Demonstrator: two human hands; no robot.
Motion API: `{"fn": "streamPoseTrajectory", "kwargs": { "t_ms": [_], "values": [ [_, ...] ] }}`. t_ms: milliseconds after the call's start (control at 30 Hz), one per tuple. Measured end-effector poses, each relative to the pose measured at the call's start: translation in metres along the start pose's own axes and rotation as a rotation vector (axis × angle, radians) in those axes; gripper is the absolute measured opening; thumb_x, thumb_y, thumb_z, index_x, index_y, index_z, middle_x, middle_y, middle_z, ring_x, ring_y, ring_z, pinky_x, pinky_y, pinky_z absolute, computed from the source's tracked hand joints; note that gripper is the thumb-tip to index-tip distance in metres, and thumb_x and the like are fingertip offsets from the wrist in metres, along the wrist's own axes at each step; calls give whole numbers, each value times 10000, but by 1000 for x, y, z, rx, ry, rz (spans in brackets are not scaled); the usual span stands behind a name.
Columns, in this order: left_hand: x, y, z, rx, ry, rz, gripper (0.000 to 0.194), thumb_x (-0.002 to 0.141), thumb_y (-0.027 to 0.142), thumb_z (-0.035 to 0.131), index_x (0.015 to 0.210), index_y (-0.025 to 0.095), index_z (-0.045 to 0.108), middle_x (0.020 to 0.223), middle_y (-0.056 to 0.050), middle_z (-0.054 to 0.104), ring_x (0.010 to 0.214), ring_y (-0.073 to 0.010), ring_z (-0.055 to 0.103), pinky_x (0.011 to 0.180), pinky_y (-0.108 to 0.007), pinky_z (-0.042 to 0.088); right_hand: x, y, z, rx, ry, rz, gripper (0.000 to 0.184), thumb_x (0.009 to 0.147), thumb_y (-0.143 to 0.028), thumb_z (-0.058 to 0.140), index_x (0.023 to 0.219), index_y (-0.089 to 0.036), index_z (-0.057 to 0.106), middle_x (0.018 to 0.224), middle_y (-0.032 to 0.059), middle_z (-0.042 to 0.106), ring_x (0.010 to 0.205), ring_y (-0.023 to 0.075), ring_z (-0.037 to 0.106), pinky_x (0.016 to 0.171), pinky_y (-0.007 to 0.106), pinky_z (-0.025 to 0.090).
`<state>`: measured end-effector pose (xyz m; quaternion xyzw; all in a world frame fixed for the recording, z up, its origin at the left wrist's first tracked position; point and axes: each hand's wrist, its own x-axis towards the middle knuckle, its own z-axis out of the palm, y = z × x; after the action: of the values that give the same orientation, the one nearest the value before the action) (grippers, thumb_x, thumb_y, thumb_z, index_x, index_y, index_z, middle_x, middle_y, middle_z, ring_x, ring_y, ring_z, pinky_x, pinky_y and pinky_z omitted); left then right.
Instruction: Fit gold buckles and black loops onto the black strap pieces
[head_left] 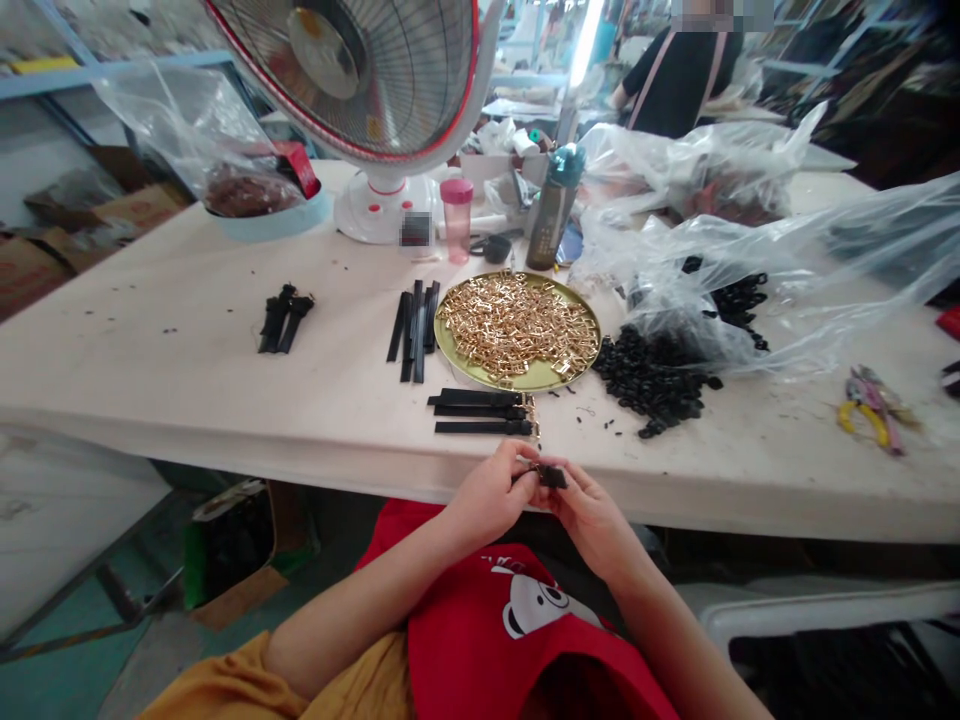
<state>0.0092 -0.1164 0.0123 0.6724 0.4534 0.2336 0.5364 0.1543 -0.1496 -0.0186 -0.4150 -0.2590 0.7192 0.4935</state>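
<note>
At the table's near edge, my left hand [491, 492] and my right hand [592, 515] meet with fingers closed around a short black strap [553, 477]. A small gold-coloured bit shows by the left fingertips; the rest is hidden by my fingers. Just beyond my hands lie several black straps [480, 411] with gold buckles at their right ends. Behind them stands a round gold tray [551, 376] heaped with small gold buckles [517, 320]. Plain black strips [414, 325] lie left of the tray. To its right spreads a pile of small black loops [656, 375].
A fan [360, 80] stands at the back beside a pink cup [457, 222] and a dark bottle [553, 215]. Clear plastic bags [780, 260] cover the right rear. Pliers [862, 418] lie far right; bundled straps [285, 320] lie left. Another person [682, 75] is in the background.
</note>
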Motion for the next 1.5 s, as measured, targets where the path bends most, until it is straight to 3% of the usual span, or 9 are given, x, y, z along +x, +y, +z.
{"fn": "streamPoseTrajectory", "kwargs": {
  "t_ms": [300, 400, 567, 700, 800, 900, 1033, 1233, 1500],
  "values": [
    [-19, -4, -1, 238, 73, -74, 295, 797, 401, 483, 991, 179, 490, 845, -49, 652, 731, -172, 592, 613, -253, 426, -14, 1, -3, 98, -73, 214, 169, 699, -290, 694, 809, -192, 611, 719, -6, 573, 628, 96, 511, 612, 200, 431],
    [-20, -6, -3, 271, 12, -84, 264, 796, 408, 472, 873, 170, 558, 827, -50, 645, 705, -163, 578, 576, -235, 408, -14, 5, -6, 120, -106, 219, 135, 705, -259, 691, 755, -186, 589, 713, -11, 560, 612, 80, 489, 615, 187, 423],
    [-20, -6, -8, 192, -122, -124, 234, 779, 347, 483, 848, 154, 597, 757, -34, 634, 630, -134, 554, 536, -214, 387, -10, 8, -14, 39, -21, 174, 239, 668, -323, 711, 706, -185, 520, 786, -1, 579, 612, 92, 492, 607, 218, 418],
    [-16, -10, -8, 67, -176, -176, 235, 772, 315, 484, 909, 147, 573, 696, -14, 620, 571, -116, 547, 514, -205, 388, -2, 14, -17, -326, 190, -19, 330, 677, -370, 683, 666, -196, 402, 610, -33, 510, 554, 109, 464, 558, 241, 376],
    [-10, -18, -6, 53, -160, -232, 230, 760, 321, 490, 895, 146, 555, 675, -14, 619, 571, -123, 559, 517, -211, 400, 3, 17, -15, -528, 275, -126, 305, 677, -368, 666, 809, -216, 437, 614, -49, 487, 550, 125, 481, 530, 251, 370],
    [-3, -28, -5, -24, -236, -303, 246, 764, 351, 480, 887, 146, 541, 700, -18, 627, 553, -121, 561, 502, -218, 409, 6, 15, -15, -488, 174, -26, 402, 698, -396, 633, 1002, -219, 440, 643, -50, 509, 539, 113, 478, 510, 237, 364],
    [3, -38, -9, -159, -361, -373, 271, 761, 407, 506, 775, 138, 540, 673, -8, 610, 505, -86, 515, 481, -199, 385, 7, 15, -21, -348, 56, 163, 313, 697, -386, 649, 869, -202, 463, 552, -54, 511, 510, 92, 450, 497, 207, 333],
    [1, -38, -16, -442, -405, -415, 273, 760, 400, 557, 763, 128, 541, 669, 1, 606, 484, -36, 458, 501, -171, 355, 9, 16, -24, 20, 16, 311, 343, 628, -342, 713, 827, -214, 465, 572, -63, 504, 501, 73, 461, 528, 198, 377],
    [-10, -46, -9, -466, -383, -432, 303, 708, 395, 612, 810, 114, 563, 784, -53, 649, 673, -114, 605, 711, -269, 457, -4, 29, -22, -939, 117, -117, 175, 788, -338, 491, 880, -189, 482, 731, 16, 561, 637, 151, 543, 595, 277, 426]
  ]
}}
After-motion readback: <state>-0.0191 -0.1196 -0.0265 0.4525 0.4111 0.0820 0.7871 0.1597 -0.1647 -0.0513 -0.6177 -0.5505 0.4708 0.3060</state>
